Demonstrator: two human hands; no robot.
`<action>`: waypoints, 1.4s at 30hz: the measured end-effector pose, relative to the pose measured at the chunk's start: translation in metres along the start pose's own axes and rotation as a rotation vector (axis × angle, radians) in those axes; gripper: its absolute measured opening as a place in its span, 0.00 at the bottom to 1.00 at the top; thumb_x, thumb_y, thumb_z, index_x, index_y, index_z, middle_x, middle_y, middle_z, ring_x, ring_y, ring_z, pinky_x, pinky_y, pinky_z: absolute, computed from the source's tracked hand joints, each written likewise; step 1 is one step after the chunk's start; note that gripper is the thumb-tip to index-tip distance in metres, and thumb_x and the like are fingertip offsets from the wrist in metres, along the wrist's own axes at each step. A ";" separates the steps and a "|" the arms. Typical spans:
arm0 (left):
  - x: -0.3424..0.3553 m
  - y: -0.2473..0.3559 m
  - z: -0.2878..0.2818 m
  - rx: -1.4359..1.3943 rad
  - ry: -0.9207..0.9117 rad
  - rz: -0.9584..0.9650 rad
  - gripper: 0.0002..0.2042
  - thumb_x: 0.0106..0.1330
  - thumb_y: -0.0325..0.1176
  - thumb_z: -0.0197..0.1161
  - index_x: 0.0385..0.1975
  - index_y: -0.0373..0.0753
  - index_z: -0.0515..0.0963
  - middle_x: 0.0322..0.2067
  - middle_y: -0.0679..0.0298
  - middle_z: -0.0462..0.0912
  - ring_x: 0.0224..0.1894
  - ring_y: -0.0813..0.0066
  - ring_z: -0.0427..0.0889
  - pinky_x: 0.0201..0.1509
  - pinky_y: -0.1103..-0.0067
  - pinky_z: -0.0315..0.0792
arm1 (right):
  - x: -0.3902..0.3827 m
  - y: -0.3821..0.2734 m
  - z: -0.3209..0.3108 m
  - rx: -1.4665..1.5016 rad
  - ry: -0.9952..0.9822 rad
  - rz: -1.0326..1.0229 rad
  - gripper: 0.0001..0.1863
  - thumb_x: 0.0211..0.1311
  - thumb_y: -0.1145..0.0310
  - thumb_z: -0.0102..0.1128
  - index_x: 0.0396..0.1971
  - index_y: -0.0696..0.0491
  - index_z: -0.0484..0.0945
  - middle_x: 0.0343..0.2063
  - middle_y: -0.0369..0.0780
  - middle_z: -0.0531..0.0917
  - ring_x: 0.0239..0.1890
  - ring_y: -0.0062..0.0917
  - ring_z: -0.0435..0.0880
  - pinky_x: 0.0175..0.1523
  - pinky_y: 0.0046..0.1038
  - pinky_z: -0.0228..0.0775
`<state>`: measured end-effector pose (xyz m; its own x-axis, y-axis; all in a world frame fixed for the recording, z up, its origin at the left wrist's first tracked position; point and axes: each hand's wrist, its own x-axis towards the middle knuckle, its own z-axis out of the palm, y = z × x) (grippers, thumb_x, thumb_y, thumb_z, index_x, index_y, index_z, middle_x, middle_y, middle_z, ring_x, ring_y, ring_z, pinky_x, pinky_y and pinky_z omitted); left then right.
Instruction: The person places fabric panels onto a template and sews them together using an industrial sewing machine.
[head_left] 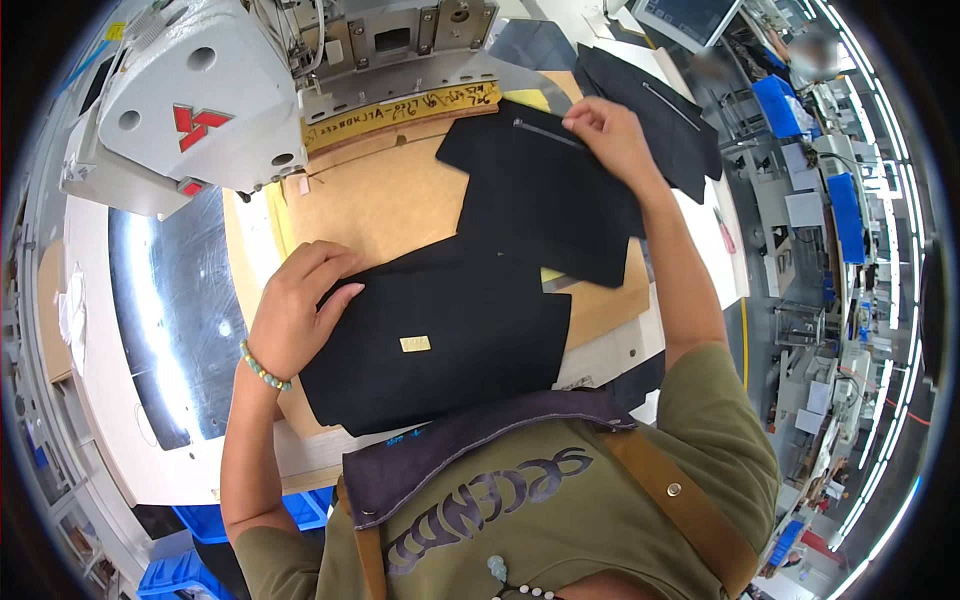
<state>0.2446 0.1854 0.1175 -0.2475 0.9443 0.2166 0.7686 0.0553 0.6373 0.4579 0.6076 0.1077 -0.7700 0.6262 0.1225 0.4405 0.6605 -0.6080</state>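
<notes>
My left hand [305, 305] is at the upper left edge of a black fabric panel [450, 350] bearing a small pale yellow label [415, 343]; its thumb and forefinger are apart. My right hand [618, 145] pinches the top edge of another black panel [530, 200], which has a zipper [545, 133] near that edge and overlaps a tan board [365, 200]. A third black piece [670, 140] with a zipper lies behind, at upper right.
A white machine head [200, 90] overhangs the upper left, beside a yellow marked strip [400, 115]. A polished metal plate [170, 330] is left of the board. Blue bins [185, 570] sit below. Workstations [810, 220] line the right, with a blurred person in the distance.
</notes>
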 end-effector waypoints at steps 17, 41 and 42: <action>0.090 -0.027 0.056 0.689 0.049 0.414 0.19 0.64 0.25 0.64 0.55 0.28 0.80 0.57 0.53 0.83 0.63 0.56 0.82 0.66 0.68 0.80 | 0.149 -0.023 0.083 0.022 0.253 -0.433 0.10 0.68 0.69 0.62 0.41 0.60 0.86 0.45 0.55 0.88 0.51 0.52 0.87 0.52 0.45 0.79; 0.107 -0.039 0.060 0.812 0.227 0.404 0.16 0.58 0.24 0.65 0.48 0.34 0.82 0.41 0.61 0.82 0.46 0.67 0.87 0.46 0.76 0.85 | -0.058 -0.058 0.042 -0.561 0.282 -0.677 0.08 0.56 0.71 0.72 0.36 0.53 0.86 0.35 0.33 0.86 0.32 0.27 0.86 0.35 0.29 0.78; 0.106 -0.040 0.056 0.800 0.270 0.419 0.14 0.58 0.25 0.65 0.45 0.33 0.83 0.40 0.62 0.81 0.46 0.67 0.86 0.44 0.77 0.85 | -0.059 -0.059 0.045 -0.552 0.255 -0.695 0.08 0.57 0.71 0.72 0.37 0.54 0.86 0.37 0.34 0.87 0.33 0.27 0.87 0.35 0.29 0.78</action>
<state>0.2211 0.3019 0.0735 0.0894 0.8363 0.5409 0.9779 0.0294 -0.2070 0.4571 0.5130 0.1012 -0.8479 0.0442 0.5284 0.1256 0.9849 0.1191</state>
